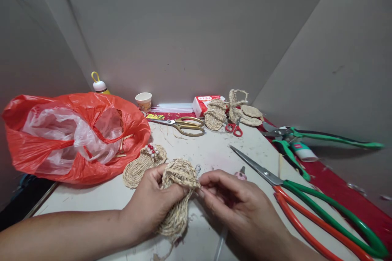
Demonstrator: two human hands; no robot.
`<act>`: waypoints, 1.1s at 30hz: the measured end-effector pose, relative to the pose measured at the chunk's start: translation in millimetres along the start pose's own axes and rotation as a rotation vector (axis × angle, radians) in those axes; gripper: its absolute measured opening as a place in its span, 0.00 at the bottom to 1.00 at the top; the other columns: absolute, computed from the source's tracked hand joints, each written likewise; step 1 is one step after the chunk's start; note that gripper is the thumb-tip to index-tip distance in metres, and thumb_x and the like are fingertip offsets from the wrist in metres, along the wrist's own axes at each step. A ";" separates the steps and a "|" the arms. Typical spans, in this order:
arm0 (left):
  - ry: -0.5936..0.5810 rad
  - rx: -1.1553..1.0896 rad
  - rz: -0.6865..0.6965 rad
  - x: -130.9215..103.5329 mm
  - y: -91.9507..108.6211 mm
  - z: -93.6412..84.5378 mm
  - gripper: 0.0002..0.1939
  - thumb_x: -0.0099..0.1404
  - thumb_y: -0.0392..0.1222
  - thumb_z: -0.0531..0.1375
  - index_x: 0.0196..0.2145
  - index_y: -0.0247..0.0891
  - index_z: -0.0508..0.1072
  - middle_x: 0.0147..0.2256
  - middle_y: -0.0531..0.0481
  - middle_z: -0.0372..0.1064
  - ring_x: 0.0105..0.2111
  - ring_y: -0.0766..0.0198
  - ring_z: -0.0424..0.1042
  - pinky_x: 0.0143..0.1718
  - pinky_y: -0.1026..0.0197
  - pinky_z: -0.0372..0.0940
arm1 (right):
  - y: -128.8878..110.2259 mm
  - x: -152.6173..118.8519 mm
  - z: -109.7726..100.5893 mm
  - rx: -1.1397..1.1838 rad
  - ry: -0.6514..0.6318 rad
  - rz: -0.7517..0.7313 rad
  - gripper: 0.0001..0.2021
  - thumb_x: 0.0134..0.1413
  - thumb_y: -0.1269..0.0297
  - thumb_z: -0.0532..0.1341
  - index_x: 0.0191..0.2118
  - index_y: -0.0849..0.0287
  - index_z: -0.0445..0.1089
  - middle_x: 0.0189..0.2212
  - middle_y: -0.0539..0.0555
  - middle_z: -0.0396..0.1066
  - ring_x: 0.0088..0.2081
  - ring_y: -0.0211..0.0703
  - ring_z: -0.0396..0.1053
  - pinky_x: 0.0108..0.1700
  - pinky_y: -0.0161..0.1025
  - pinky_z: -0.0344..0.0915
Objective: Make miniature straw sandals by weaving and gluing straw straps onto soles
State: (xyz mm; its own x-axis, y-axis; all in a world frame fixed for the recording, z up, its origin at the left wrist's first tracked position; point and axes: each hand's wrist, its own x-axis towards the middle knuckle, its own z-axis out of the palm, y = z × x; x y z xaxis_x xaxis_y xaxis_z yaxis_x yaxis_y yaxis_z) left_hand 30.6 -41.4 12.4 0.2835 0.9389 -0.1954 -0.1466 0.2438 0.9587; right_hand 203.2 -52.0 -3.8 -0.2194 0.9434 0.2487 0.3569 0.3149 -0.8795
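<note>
My left hand [156,200] is wrapped round a small woven straw slipper [176,218], its thumb pushed under the braided strap. At the strap's right edge, the thumb and forefinger of my right hand [241,204] are pinched together on the straw; any fine strand between the fingertips is too small to make out. Just behind my left hand lies a second straw slipper [137,169] with red and white beads on its strap. A pinkish nozzle-tipped thing [241,174] shows partly behind my right hand. Below the hands, a clear stick [221,244] lies on the table.
A red plastic bag [76,171] bulges at left. Large red-and-green-handled shears [275,181] lie at right, beside green pliers [294,132]. Along the back are gold-handled scissors [190,126], a paper cup [143,102], a red-white box [200,106], more straw slippers [216,114] and small red scissors [234,129].
</note>
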 end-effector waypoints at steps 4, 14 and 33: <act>0.010 0.021 0.006 -1.2 1.0 0.3 0.03 0.56 0.34 0.62 0.31 0.34 0.72 0.28 0.55 0.67 0.28 0.70 0.61 0.31 0.69 0.58 | -1.9 1.2 -0.8 -0.018 0.001 -0.029 0.04 0.55 0.68 0.58 0.30 0.57 0.69 0.17 0.44 0.61 0.19 0.33 0.57 0.21 0.29 0.57; 0.044 0.159 0.064 -4.0 0.8 -0.7 0.03 0.56 0.35 0.62 0.29 0.33 0.72 0.27 0.52 0.66 0.29 0.68 0.60 0.32 0.68 0.59 | -7.0 -1.5 -0.8 -0.069 0.026 -0.066 0.07 0.52 0.69 0.58 0.25 0.59 0.71 0.16 0.46 0.65 0.18 0.33 0.60 0.21 0.29 0.58; 0.017 0.164 0.084 -4.7 3.3 3.6 0.06 0.57 0.36 0.63 0.33 0.34 0.71 0.31 0.52 0.70 0.32 0.66 0.65 0.36 0.66 0.61 | -4.8 -2.3 1.5 -0.214 0.053 -0.207 0.08 0.54 0.72 0.56 0.26 0.58 0.68 0.18 0.46 0.66 0.19 0.33 0.62 0.24 0.31 0.59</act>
State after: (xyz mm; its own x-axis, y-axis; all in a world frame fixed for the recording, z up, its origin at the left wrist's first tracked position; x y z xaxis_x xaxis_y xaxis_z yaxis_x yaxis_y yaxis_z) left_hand 32.2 -45.8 17.3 0.2608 0.9585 -0.1151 -0.0122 0.1225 0.9924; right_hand 200.6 -55.8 -0.7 -0.2619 0.8590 0.4398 0.4941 0.5108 -0.7035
